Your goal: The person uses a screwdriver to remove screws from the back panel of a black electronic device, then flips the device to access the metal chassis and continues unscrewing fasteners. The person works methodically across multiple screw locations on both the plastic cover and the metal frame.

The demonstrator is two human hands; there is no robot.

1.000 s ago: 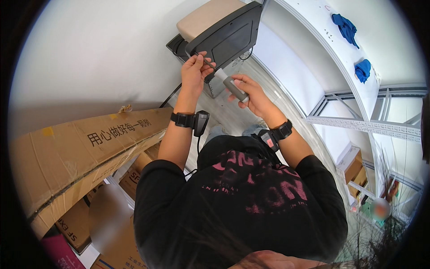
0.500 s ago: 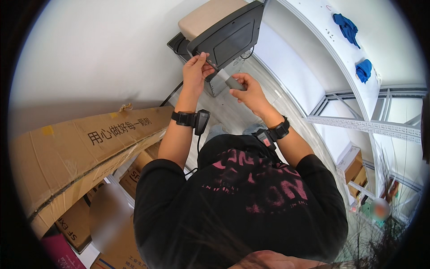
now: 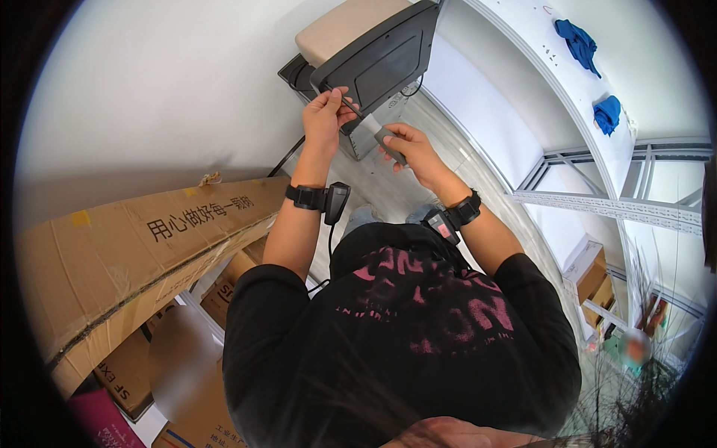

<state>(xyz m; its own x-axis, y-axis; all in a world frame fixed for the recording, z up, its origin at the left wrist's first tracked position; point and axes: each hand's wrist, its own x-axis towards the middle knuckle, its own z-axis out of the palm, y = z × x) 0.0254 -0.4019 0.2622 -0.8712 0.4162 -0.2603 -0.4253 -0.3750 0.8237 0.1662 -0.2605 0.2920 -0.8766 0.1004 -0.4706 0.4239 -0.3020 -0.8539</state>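
A screwdriver [image 3: 371, 124] with a grey handle, a pale collar and a dark shaft slants up to the left toward the corner of a black panel [image 3: 385, 66]. My right hand [image 3: 415, 152] has its fingers wrapped round the handle. At the other end, my left hand [image 3: 324, 118] is closed in a pinch round the front of the shaft, right by the panel's lower left corner. The tip, and any screw there, is hidden behind the left fingers. The panel stands tilted, with a beige padded block [image 3: 343, 30] behind it.
A long cardboard box [image 3: 112, 246] lies along the left, with more cartons [image 3: 123, 373] below it. White shelving [image 3: 485, 97] runs down the right side, with two blue cloths [image 3: 579, 48] on it. A black cable [image 3: 413, 89] hangs beside the panel.
My right hand has shifted its grip on the screwdriver handle, its fingers now turned further round it. The left hand stays at the panel corner, nearly unmoved.
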